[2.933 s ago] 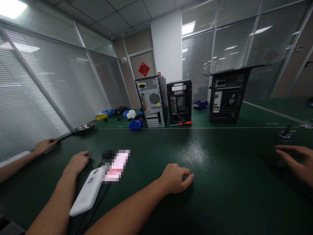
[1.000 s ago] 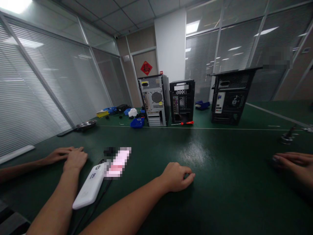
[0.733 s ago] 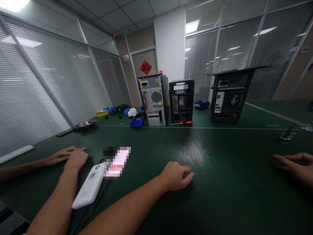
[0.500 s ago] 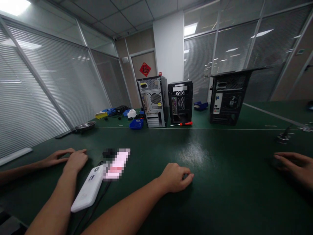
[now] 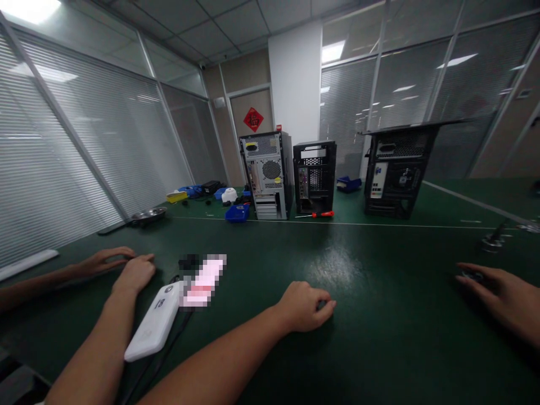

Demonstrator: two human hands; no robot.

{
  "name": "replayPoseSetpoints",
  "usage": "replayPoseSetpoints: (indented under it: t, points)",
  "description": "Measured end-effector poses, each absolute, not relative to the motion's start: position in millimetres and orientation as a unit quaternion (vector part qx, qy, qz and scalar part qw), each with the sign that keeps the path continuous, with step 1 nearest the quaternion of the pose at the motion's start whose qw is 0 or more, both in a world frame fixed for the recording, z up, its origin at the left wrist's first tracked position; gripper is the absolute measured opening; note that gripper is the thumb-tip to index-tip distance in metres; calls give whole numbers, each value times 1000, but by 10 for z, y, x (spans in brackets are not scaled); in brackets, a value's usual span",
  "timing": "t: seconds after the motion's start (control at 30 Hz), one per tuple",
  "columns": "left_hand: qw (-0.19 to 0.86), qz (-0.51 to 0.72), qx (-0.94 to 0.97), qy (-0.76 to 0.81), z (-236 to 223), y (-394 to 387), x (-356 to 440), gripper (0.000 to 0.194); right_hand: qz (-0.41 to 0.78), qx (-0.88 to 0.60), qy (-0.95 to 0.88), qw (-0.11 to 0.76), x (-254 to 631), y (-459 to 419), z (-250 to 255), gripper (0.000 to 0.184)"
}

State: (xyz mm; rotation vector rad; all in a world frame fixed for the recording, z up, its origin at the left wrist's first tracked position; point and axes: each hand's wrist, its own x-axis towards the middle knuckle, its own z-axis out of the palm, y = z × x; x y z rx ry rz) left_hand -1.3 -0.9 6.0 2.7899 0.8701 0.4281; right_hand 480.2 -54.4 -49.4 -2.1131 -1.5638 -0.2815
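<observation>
My left hand [image 5: 134, 274] rests curled on the green table [image 5: 379, 337], with most of its fingers turned under and hidden. Beside that forearm lies a white slab-like device [image 5: 155, 323] marked 18, with a dark cable [image 5: 172, 338] running along it. Further right, my right hand [image 5: 304, 306] lies on its side on the tabletop. Its fingers are curled in, and a small dark spot shows between index finger and thumb; I cannot tell whether it is a thing or shadow. A pixelated pink patch [image 5: 206, 281] covers something between my hands.
Co-workers' hands lie at left [image 5: 110, 259] and right [image 5: 502, 292]; the right one holds something small and dark. Three computer cases [image 5: 270, 174] [image 5: 314, 177] [image 5: 394, 174] stand at the back. A red-handled screwdriver [image 5: 323, 214], blue bins [image 5: 237, 213] and a metal dish [image 5: 149, 215] are nearby.
The co-worker's hand on the right has moved left and turned, showing more of the small thing in it. My own hands stay put; the view has shifted slightly.
</observation>
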Motion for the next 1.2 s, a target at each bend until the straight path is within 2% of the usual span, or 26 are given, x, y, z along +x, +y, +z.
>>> replayPoseSetpoints:
  t: [0.2, 0.4, 0.5, 0.73, 1.03, 1.2]
  points:
    - [82, 150, 945, 280, 65, -10, -19, 35, 2, -711, -642, 286, 3406, -702, 15, 58]
    - [82, 140, 956, 243, 63, -55, -16, 30, -26, -526, -811, 255, 2244, -931, -12, 36]
    - [72, 132, 959, 241, 52, -87, 4, 30, -16, -488, -842, 230, 2122, -956, -92, 34]
    - [53, 110, 963, 242, 41, -96, 34, 29, 12, -492, -842, 221, 2164, -924, -250, 42]
    - [76, 153, 955, 241, 1, -82, 15, 23, -98, -488, -832, 245, 2248, -867, -159, 36]
    - [115, 172, 949, 236, -21, -56, 15, 23, -110, -531, -799, 258, 2309, -868, -210, 39]
